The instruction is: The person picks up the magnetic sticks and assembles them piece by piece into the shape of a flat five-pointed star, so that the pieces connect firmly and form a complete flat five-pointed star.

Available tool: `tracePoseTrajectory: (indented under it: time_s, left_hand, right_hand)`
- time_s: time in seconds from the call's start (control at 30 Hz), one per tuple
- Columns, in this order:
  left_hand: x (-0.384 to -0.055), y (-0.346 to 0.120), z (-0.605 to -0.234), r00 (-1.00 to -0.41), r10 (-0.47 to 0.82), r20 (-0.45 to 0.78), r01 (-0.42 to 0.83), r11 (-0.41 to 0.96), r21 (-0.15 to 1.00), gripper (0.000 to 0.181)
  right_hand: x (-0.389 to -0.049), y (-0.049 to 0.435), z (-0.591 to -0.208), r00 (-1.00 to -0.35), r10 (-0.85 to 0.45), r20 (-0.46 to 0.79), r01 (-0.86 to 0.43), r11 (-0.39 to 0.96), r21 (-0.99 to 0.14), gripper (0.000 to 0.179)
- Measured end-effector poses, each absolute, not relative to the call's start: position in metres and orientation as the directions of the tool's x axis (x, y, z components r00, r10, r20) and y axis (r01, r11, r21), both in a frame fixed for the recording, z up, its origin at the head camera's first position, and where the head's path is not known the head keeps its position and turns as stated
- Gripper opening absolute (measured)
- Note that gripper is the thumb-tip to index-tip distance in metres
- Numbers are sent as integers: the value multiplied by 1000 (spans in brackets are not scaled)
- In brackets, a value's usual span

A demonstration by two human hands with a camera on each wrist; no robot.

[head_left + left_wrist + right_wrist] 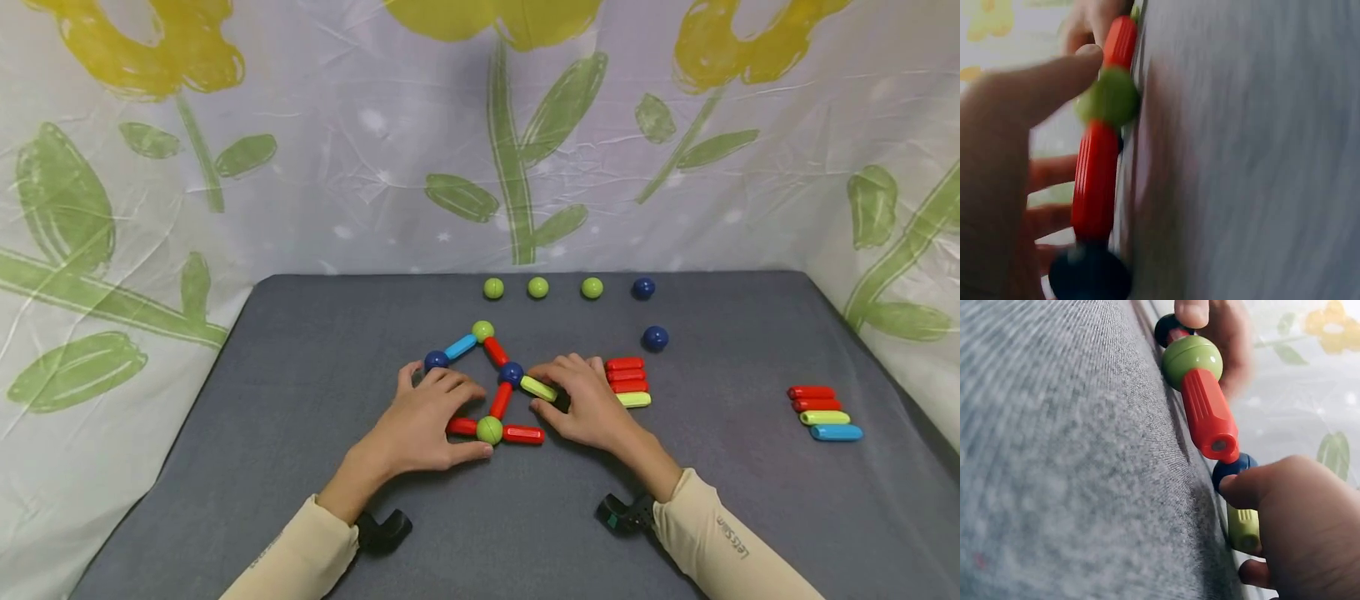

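Red, blue and yellow-green rods joined by balls form a figure on the cloth in the head view. My left hand lies over its left side with fingers spread, hiding part of it. The left thumb is close beside the front green ball, between two red rods. A blue ball joins two red rods and a yellow-green rod. My right hand pinches that yellow-green rod between thumb and fingers. In the right wrist view, the right thumb overlaps the blue ball.
Green balls and a blue ball line the back edge, with another blue ball nearer. Loose red rods lie just right of the right hand. More loose rods, including a blue rod, sit farther right.
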State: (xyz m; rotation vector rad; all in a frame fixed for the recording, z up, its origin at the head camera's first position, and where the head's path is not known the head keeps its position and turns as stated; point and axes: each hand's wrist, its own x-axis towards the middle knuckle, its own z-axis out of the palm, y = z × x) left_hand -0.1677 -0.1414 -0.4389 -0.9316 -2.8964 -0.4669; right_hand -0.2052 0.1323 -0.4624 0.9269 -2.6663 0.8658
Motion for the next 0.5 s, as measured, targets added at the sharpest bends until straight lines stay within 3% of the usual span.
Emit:
tracePoseTrajectory:
  time_s: [0.1,0.2,0.37,0.5]
  left_hand:
    - [-162,-129,-441,-787,585,195,616,759,210,64]
    - [-157,-118,-443,-763,604,230,643,743,186,52]
    - [-151,-111,-445,-787,565,248,613,762,208,31]
    - [-151,-110,-447,-796,554,246,603,765,228,27]
  right_hand:
    - [-204,133,-463,-786,-534,312,-616,633,-468,44]
    - [-204,133,-464,-782,-558,278,-616,619,-488,51]
    - [-205,133,-465,-769,-585,258,-621,587,-519,59]
    - [-204,134,-465,-764,-593,255,-617,555,-558,61]
